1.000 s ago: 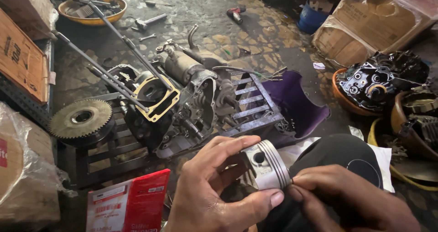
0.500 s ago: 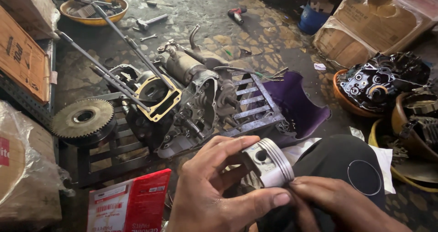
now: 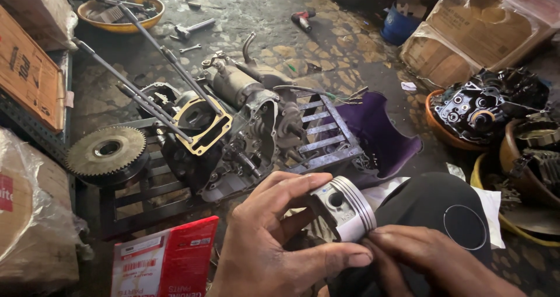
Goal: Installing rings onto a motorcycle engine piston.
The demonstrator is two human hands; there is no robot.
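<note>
Left hand (image 3: pixel 274 244) clamped around piston (image 3: pixel 344 206), held low over the floor near the stripped engine (image 3: pixel 227 133). Right hand (image 3: pixel 431 259) fingertips pinched at its ring grooves. Looks like ring fitting/checking; next calls for steady grip, careful seating.

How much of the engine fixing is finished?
Done: the engine block sits stripped on a metal rack, its long studs bare and the gasket in place. In hand: the left hand holds a shiny piston while the right hand works at its rim. Left: the piston isn't on the engine yet.
</note>
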